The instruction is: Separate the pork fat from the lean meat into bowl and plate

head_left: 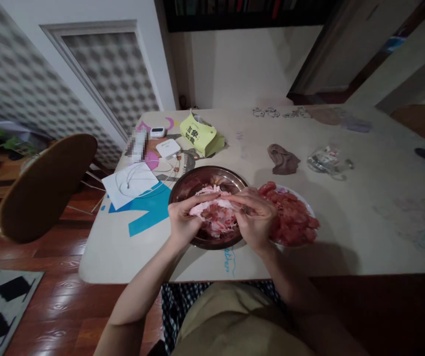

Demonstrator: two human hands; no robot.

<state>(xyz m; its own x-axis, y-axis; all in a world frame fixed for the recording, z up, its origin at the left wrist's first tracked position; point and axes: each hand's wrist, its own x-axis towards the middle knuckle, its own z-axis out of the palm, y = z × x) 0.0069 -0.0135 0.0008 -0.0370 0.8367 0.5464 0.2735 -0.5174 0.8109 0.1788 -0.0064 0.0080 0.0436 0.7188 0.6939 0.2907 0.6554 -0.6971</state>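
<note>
Above a round metal bowl (239, 177), my left hand (183, 217) pinches a pale pink piece of raw meat (204, 207) between thumb and fingers. My right hand (257, 217) has its fingertips closed on the other side of that piece. Shredded-looking, whitish-pink raw meat (217, 226) lies in the bowl below; I cannot fully tell where the held piece ends and the heap begins. Just right of my right hand, a plate (310, 206) bears a pile of darker red raw meat chunks (294, 220), partly hidden by the hand.
Behind the bowl stand a yellow-green tissue pack (201, 136) and a white device (168, 148) with a cable. White paper (130, 185) lies at the left. A brown cloth (283, 159) and a clear glass mug (325, 160) are farther back right. A wooden chair (47, 188) is left of the table.
</note>
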